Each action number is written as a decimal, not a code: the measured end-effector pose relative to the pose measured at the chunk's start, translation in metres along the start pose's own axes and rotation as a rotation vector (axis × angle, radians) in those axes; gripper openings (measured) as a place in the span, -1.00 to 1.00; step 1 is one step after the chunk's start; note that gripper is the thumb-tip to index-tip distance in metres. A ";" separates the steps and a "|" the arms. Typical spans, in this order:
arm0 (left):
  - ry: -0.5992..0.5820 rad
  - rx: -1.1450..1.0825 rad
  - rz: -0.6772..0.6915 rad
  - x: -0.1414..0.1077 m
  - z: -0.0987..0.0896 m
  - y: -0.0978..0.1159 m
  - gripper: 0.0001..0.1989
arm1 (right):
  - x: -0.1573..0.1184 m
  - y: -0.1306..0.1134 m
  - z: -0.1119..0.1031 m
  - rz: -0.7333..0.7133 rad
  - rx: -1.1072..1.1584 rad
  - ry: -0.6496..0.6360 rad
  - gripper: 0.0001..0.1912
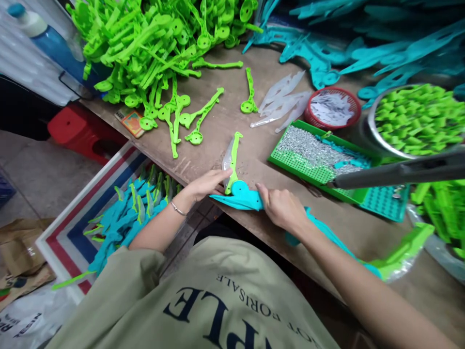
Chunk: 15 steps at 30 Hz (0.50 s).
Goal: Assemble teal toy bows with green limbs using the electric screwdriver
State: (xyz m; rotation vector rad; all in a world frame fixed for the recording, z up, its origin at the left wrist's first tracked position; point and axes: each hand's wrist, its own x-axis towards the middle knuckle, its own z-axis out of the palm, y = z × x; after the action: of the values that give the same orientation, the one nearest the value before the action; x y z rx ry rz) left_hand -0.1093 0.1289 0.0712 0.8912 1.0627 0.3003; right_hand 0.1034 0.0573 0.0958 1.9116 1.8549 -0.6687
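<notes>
A teal plastic part (244,198) with a rounded end lies at the table's front edge. A bright green plastic arm (234,154) stands out from it, with a translucent blade-shaped strip (227,160) alongside. My left hand (210,185) is closed at the green arm's lower end, its fingertips partly hidden. My right hand (285,207) is curled around the right end of the teal part, thumb at its top. Another teal length (330,232) runs under my right forearm to a green piece (403,249) with clear plastic; whether it joins the held part is hidden.
Green arms (152,48) are heaped at the back left, teal parts (319,53) at the back right. A green tray (308,152) holds small metal pieces. Near it are a red basket (314,118) and a metal bowl (372,123). A dark bar (399,174) juts in from the right.
</notes>
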 end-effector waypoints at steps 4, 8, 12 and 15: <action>-0.159 0.045 0.083 -0.006 0.005 0.000 -0.43 | -0.005 -0.001 0.000 0.003 -0.037 -0.018 -0.26; -0.159 0.017 0.162 -0.008 0.007 -0.005 -0.39 | -0.008 -0.002 -0.001 0.006 -0.086 -0.033 -0.34; -0.163 -0.054 0.185 -0.011 0.012 -0.014 -0.38 | -0.016 -0.002 -0.003 0.014 -0.089 -0.049 -0.38; -0.147 -0.030 0.204 -0.016 0.018 -0.020 -0.39 | -0.022 -0.007 -0.007 0.010 -0.012 -0.037 -0.43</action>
State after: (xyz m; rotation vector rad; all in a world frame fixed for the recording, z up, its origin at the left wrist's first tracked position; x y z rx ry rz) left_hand -0.1056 0.0978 0.0699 0.9814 0.8316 0.4133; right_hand 0.0966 0.0440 0.1141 1.8870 1.8219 -0.6836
